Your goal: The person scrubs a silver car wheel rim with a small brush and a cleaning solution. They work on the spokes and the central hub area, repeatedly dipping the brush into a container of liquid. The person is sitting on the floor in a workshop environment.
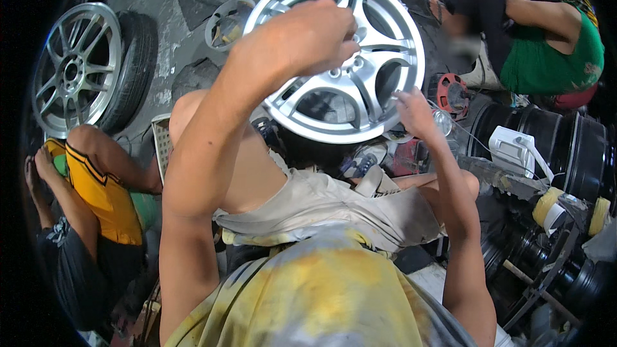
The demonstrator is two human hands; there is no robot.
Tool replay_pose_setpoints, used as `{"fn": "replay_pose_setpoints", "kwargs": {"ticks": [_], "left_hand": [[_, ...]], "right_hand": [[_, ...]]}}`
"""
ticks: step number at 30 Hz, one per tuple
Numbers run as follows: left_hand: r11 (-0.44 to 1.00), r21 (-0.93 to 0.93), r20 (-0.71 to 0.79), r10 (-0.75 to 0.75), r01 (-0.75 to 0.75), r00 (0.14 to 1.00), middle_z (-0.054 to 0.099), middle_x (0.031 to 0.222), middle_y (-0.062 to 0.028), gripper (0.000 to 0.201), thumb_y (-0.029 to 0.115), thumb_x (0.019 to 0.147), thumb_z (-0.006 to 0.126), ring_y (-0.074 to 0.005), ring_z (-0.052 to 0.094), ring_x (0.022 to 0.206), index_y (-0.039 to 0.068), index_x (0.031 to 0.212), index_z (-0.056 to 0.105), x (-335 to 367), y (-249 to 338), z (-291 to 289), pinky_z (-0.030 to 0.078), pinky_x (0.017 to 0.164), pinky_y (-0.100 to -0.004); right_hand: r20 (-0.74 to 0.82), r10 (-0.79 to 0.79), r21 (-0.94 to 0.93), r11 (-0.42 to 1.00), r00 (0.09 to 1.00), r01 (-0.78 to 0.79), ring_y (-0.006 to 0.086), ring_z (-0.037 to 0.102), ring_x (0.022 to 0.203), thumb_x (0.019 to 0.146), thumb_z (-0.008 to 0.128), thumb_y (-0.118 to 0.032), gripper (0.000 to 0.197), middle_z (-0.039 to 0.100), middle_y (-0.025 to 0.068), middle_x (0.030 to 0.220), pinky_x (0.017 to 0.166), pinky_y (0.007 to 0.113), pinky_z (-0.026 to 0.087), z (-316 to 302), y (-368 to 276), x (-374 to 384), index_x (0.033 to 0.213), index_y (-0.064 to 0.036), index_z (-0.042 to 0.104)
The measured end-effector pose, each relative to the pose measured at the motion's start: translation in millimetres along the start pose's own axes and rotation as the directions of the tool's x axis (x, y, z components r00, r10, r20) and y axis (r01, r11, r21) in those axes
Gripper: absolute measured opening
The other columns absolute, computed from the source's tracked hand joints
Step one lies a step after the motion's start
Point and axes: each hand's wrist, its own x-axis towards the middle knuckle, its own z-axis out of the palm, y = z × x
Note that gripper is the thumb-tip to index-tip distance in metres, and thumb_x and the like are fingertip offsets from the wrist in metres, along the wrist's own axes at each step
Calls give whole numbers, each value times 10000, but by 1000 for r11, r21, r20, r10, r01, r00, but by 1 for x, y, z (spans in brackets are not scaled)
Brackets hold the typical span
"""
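In front of my knees is a silver alloy wheel rim (403, 44), its spoked face turned up toward me. My left hand (321, 33) is above its spokes near the hub, fingers curled closed. Whatever those fingers may hold is hidden beneath the hand. At the rim's lower right edge, my right hand (416, 114) has its fingers closed on the outer lip. Under the rim's near edge it is dark, and what supports it cannot be made out.
On the left, another alloy wheel (77, 71) leans against a black tyre (134, 71). A round tub (226, 24) stands beyond my left knee. Two people sit at left and upper right. A red reel-like part (452, 95), a white boxy device (512, 151) and dark steel rims (543, 138) crowd the right.
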Motion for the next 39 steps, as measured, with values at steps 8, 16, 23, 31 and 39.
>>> {"fn": "replay_pose_setpoints", "kwargs": {"ticks": [8, 16, 23, 31, 39], "left_hand": [[999, 4, -140, -45, 46, 989, 735, 925, -238, 362, 279, 951, 659, -318, 717, 758, -57, 1066, 728, -20, -25, -19, 572, 730, -369], [999, 40, -173, -18, 25, 985, 736, 923, -233, 357, 275, 953, 659, -319, 711, 741, -60, 1051, 735, -32, -25, -20, 573, 722, -366], [994, 22, -221, -103, 111, 970, 725, 895, -225, 299, 247, 906, 652, -358, 702, 802, -18, 1014, 740, -51, -34, -30, 557, 770, -430], [991, -101, -211, -108, 88, 972, 720, 900, -234, 273, 232, 910, 647, -404, 704, 873, 1, 1015, 745, -63, -42, -50, 558, 803, -456], [960, -206, -167, -224, 188, 960, 691, 872, -292, 300, 223, 943, 596, -435, 691, 858, -41, 995, 727, -98, -58, -85, 546, 763, -464]], "right_hand": [[-25, -256, 77, 963, 966, 257, 377, 625, 1038, 865, 612, -64, 302, 637, 181, 1110, 938, 431, 495, 2, -66, -50, 1156, -23, 683], [3, -156, 684, 721, 988, 111, 334, 660, 1007, 857, 542, 53, 350, 666, 169, 1113, 915, 383, 507, 84, -188, 7, 1179, -17, 663], [164, -8, 480, 874, 986, -72, 160, 708, 919, 868, 613, 22, 211, 742, 105, 960, 850, 306, 538, 76, -133, -3, 1050, -15, 713], [198, -11, 631, 767, 980, -119, 159, 666, 995, 907, 632, -38, 231, 726, 118, 1056, 859, 286, 516, 87, -165, 22, 1135, -11, 663], [-20, -144, 396, 908, 989, 140, 373, 672, 1022, 881, 645, -52, 198, 716, 188, 1046, 909, 402, 519, 48, -159, -29, 1058, -1, 717]]}}
